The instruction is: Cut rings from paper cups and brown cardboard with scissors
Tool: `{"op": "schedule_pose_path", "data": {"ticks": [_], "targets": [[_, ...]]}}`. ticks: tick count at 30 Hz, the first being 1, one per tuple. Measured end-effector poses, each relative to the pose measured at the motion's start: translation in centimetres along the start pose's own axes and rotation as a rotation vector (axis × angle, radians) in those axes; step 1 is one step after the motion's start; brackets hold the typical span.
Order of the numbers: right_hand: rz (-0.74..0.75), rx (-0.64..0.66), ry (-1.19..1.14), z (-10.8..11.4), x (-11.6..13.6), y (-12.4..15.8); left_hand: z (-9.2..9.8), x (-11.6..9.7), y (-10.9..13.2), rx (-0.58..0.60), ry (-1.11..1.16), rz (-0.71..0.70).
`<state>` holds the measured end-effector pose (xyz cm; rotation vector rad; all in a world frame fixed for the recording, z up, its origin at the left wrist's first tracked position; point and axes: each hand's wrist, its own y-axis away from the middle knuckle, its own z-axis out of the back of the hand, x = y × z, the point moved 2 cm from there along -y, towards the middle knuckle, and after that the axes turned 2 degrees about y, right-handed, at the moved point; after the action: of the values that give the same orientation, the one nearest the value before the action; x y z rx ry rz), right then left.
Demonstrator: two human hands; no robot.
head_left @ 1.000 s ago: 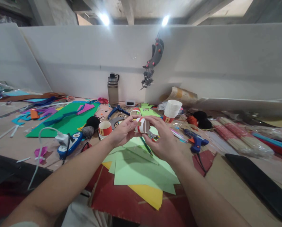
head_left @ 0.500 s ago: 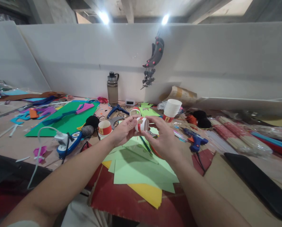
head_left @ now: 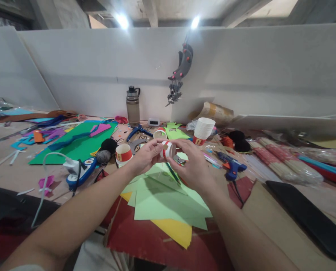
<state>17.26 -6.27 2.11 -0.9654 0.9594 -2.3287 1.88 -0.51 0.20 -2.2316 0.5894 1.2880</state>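
1. Light-green sheets [head_left: 169, 207], lower centre: loosely overlapping, they could probably slide if bumped.
2. Right hand [head_left: 194, 163] and left hand [head_left: 148, 156], centre: both hands' fingers hold the small paper cup [head_left: 166, 149]; squeezing too hard could buckle its thin wall.
3. That cup, mid-frame above the sheets: uneven grip could let it drop.

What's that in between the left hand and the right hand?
A small white-and-red paper cup, tipped on its side, sits between the left hand and the right hand. The head view shows it.
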Motion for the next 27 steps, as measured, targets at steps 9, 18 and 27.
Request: {"op": "schedule_pose_path", "data": {"ticks": [9,18,27], "targets": [[0.043,0.014,-0.023,0.39,0.42,-0.15,-0.34,-0.01,0.22,0.018,0.001,-0.045],[0.009,-0.032,-0.004,0.17,0.49,0.14,-0.17,-0.25,0.19,0.058,-0.006,-0.020],[0.072,-0.078,0.100,-0.46,-0.11,0.57,0.17,0.15,0.16,0.063,0.018,0.011]]}}
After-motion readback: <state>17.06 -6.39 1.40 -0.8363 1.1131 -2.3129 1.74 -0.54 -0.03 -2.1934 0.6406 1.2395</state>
